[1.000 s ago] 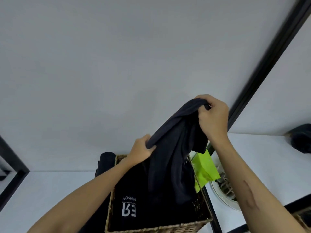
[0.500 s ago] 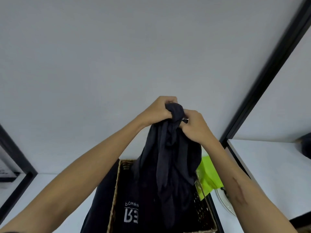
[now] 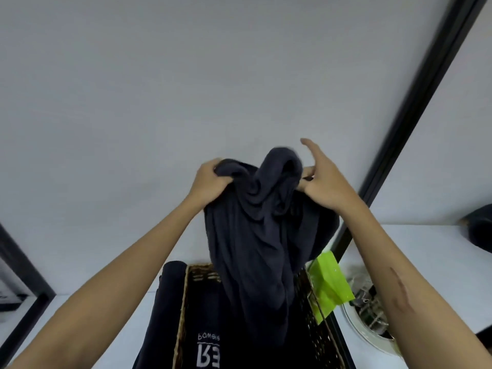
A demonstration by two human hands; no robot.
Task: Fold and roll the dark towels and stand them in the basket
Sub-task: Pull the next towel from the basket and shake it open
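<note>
Both hands hold the dark grey towel [image 3: 255, 235] aloft, left hand [image 3: 210, 179] bunching one corner, right hand [image 3: 319, 182] pinching the other with forefinger raised, its length hanging straight below their fingers into the woven wicker basket [image 3: 183, 310].

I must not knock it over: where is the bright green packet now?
In the head view the green packet is lower right, beside the right rim of the wicker basket, just below the hanging dark towel.
</note>
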